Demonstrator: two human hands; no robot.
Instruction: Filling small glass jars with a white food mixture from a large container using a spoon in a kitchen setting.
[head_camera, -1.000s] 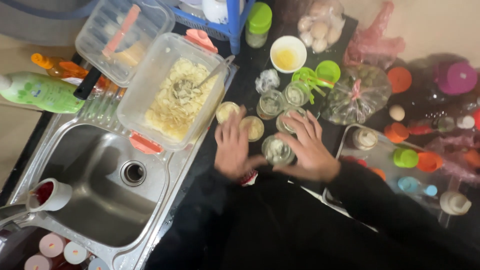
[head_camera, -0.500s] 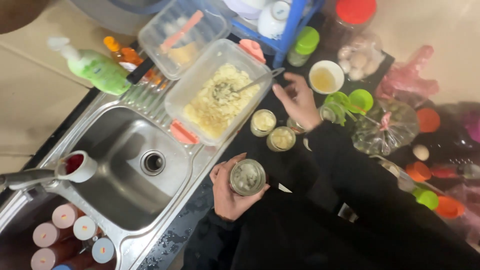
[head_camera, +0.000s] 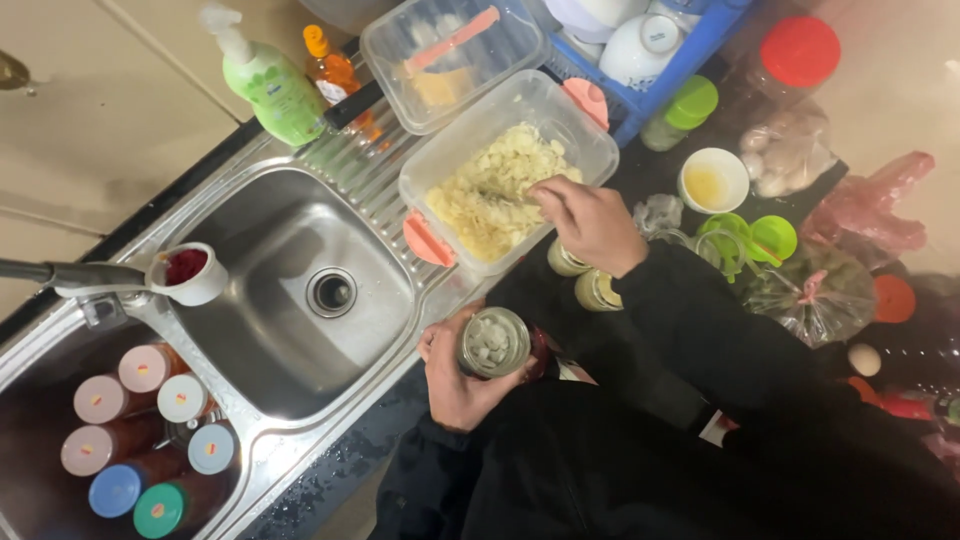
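Observation:
My left hand (head_camera: 455, 385) grips a small glass jar (head_camera: 492, 342) partly filled with pale peeled cloves, held close to my body beside the sink. My right hand (head_camera: 590, 222) reaches into a clear plastic tub (head_camera: 585, 135) full of the same pale cloves and closes on a utensil handle lying in them; the utensil is mostly hidden. Two more small jars (head_camera: 596, 290) stand on the dark counter just under my right wrist.
A steel sink (head_camera: 250, 290) lies to the left, with a tap and small cup (head_camera: 190, 275) over it. Capped jars (head_camera: 160, 400) fill the lower-left basin. A green soap bottle (head_camera: 265, 85), second tub (head_camera: 450, 45), white bowl (head_camera: 712, 180), green lids (head_camera: 750, 240) and bagged items (head_camera: 810, 290) crowd the counter.
My left hand lifted one jar off the counter and drew it toward my body. My right hand moved from the jars up into the tub of cloves.

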